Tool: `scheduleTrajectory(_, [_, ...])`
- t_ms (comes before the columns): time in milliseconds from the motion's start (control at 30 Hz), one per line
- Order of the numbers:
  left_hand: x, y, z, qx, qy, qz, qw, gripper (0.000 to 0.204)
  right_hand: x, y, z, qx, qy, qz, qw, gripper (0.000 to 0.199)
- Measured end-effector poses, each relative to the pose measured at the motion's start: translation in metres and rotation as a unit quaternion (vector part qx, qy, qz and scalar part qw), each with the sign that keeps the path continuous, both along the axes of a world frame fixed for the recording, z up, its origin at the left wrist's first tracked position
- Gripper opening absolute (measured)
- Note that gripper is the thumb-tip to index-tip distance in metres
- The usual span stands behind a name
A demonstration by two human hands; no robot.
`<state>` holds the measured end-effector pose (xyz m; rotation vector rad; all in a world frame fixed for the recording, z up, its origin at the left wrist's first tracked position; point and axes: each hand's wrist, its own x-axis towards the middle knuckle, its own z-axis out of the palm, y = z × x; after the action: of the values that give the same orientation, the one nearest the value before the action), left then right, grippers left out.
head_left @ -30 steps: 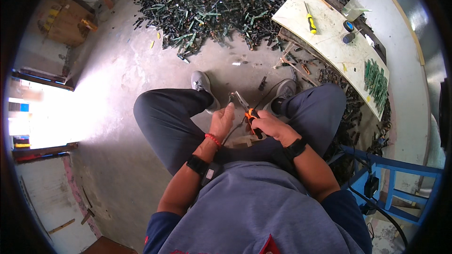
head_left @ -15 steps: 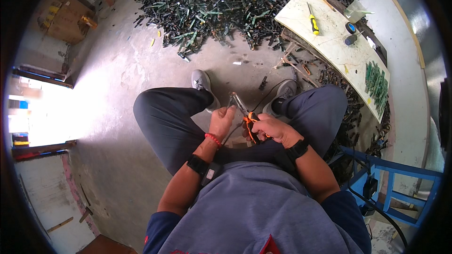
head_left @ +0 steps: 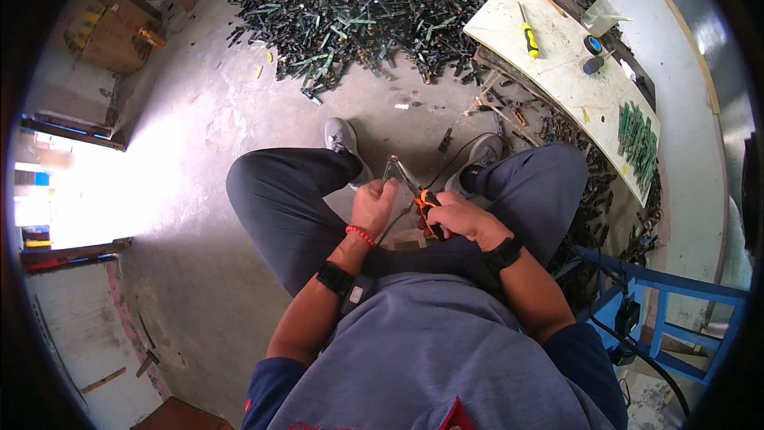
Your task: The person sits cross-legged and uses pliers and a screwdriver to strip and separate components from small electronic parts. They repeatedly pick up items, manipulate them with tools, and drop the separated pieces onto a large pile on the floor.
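Between my knees, my left hand pinches a small thin piece that sticks up past the thumb; its kind is too small to make out. My right hand is wrapped round the orange-and-black handles of a pair of pliers. Their metal jaws slant up and left, reaching the top end of the small piece. Whether the jaws clamp it cannot be made out. The palm side of both hands is hidden.
A big heap of dark and green strips covers the floor ahead. To the right, a pale board bears a yellow screwdriver, a blue tape roll and green strips. A blue frame stands at lower right.
The fingers of my right hand have drawn in and the pliers' handles sit closer together. My left hand and the small piece have stayed almost still.
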<state>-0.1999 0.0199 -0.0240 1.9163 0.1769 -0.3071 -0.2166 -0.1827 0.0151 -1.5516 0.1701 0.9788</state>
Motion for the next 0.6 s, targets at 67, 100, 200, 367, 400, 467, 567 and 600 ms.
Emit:
scheduleTrajectory(67, [0.000,0.000,0.002,0.024,-0.010,-0.006,1.000,0.045,-0.001,0.003,-0.001,-0.015,-0.005,-0.009,1.000,0.020])
scheduleTrajectory(100, [0.000,0.000,0.001,0.026,-0.021,-0.005,0.999,0.044,-0.001,0.003,0.002,-0.034,-0.013,-0.005,0.999,0.019])
scheduleTrajectory(200, [-0.001,-0.001,0.000,0.040,-0.043,-0.001,0.998,0.045,0.001,0.006,0.017,-0.094,-0.052,0.018,0.994,0.019])
scheduleTrajectory(367, [0.000,-0.002,0.010,0.081,-0.049,-0.007,0.995,0.047,0.001,0.007,0.027,-0.170,-0.110,0.049,0.978,0.027])
scheduleTrajectory(400, [0.000,-0.002,0.010,0.083,-0.049,-0.007,0.995,0.048,0.000,0.007,0.023,-0.175,-0.133,0.047,0.974,0.028])
scheduleTrajectory(467, [0.000,-0.003,0.010,0.087,-0.049,-0.008,0.995,0.048,-0.002,0.005,0.013,-0.187,-0.177,0.042,0.965,0.030])
scheduleTrajectory(567, [0.002,-0.003,0.015,0.110,-0.012,-0.024,0.994,0.043,0.000,0.003,0.007,-0.195,-0.163,0.067,0.965,0.031])
scheduleTrajectory(600, [0.002,-0.003,0.014,0.120,-0.019,-0.025,0.992,0.043,0.000,0.003,0.007,-0.208,-0.157,0.077,0.962,0.032])
